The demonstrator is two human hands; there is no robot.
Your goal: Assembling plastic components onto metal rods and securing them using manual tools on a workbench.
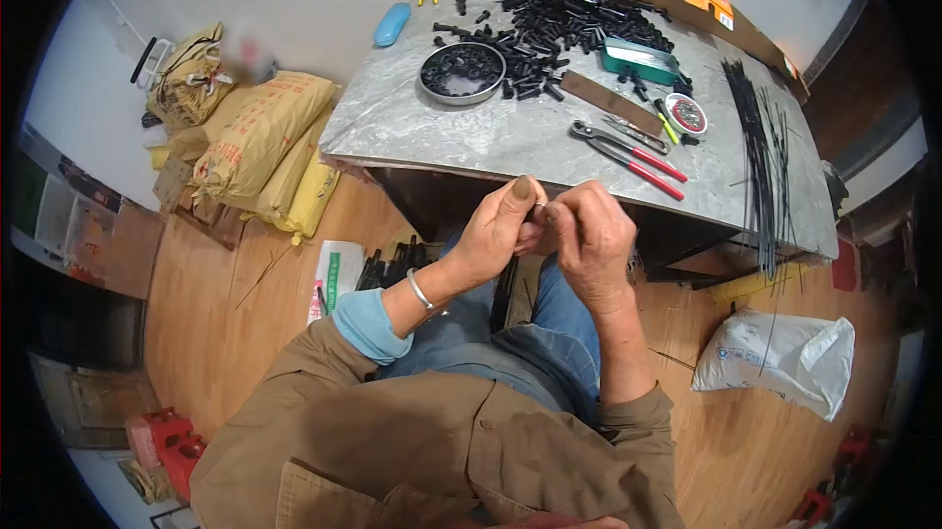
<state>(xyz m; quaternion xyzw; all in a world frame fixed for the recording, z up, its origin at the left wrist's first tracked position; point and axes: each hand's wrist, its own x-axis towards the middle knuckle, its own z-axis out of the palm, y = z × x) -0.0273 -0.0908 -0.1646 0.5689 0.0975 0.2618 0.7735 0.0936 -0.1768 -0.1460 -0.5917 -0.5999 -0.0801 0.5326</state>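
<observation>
My left hand (pixel 497 231) and my right hand (pixel 589 235) meet in front of me, just below the near edge of the grey marble table (pixel 432 127). Both pinch a small dark part (pixel 539 215) between their fingertips; it is mostly hidden by my fingers. A black rod (pixel 504 291) runs down from my hands between my knees. A silver bangle sits on my left wrist.
On the table lie red-handled pliers (pixel 628 156), a round metal tin of black rings (pixel 461 72), a heap of black parts (pixel 574 14), a green tray (pixel 640 60) and thin black rods (pixel 760 151). Yellow sacks (pixel 260 136) stand left, a white sack (pixel 780 357) right.
</observation>
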